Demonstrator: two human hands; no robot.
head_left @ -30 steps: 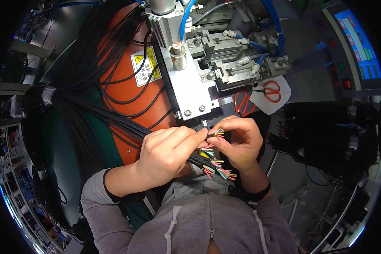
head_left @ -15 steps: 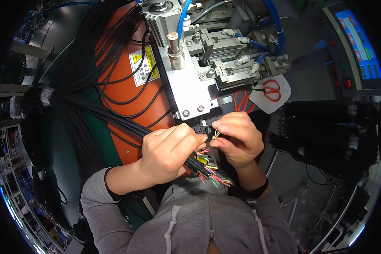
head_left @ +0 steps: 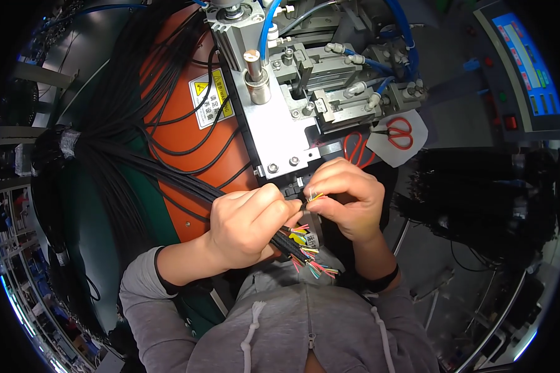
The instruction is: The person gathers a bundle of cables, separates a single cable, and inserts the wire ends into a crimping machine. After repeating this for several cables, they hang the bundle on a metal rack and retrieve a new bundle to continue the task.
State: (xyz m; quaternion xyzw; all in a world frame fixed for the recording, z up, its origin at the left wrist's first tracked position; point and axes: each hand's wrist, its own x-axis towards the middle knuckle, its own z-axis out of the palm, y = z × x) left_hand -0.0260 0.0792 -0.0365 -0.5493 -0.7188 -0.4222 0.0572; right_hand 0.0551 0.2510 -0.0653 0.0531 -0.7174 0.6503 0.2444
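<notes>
Wore a soft grey hooded sweatshirt (head_left: 311, 329) with a metal zip running down the middle of the chest and two pale drawstring cords (head_left: 252, 326) hanging with knotted ends. Had the left grey sleeve (head_left: 146, 292) pushed back along the forearm, showing a dark inner cuff at its edge. Carried a narrow black band (head_left: 379, 283) round the right wrist. Kept both hands bare, without gloves or rings.

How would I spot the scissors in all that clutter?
Start at the grey metal machine above the hands and follow its body right, past the blue hoses. There the scissors lie flat on a white sheet. Their bright red loop handles are what sets them apart from the grey and black parts nearby.
</notes>
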